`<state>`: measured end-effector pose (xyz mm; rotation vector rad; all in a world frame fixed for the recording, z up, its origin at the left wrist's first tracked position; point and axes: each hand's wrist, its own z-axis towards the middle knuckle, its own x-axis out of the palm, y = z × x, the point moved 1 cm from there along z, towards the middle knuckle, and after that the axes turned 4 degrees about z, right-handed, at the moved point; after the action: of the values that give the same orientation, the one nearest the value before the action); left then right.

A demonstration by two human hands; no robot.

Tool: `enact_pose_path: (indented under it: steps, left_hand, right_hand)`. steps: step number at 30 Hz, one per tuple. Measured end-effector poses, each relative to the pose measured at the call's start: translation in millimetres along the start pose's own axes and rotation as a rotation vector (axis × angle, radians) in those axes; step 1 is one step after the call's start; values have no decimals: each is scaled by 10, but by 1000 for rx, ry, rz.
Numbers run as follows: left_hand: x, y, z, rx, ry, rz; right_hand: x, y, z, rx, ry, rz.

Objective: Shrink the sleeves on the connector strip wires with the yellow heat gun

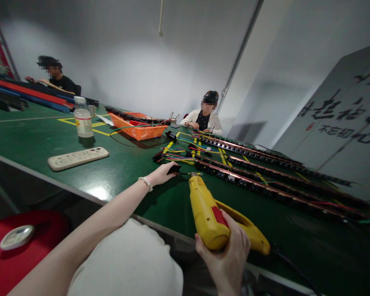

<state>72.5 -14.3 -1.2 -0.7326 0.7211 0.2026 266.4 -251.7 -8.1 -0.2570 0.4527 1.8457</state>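
A yellow heat gun [203,209] with a red patch is gripped around its rear body by my right hand [230,250]. Its nozzle points away from me, close to a short wire with a ring terminal [200,173]. My left hand [163,174], with a beaded bracelet on the wrist, pinches a small black connector [174,169] from which that wire runs. Just beyond lies a bundle of coloured wires [179,155], joined to a long black strip with copper bars [234,177] on the green table.
An orange basket [138,132] holding similar parts stands farther back, left of several long strips. A bottle [84,119] and a beige remote-like object [78,158] are on the left. A power cord [292,267] trails at right. Two people [205,115] sit across the table.
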Motion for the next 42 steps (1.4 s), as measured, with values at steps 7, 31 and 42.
enact_pose_path:
  steps: [7,31,42]
  left_hand:
    - [-10,-3,-4,-4,14,12]
    - [1,-88,-5,-2,21,128]
    - [14,-34,27,-35,-4,125]
  right_hand:
    - [-13,-135,52,5,-33,-63]
    - [92,150,6,143,-17,-110]
    - [121,380,-42,103,17,-30]
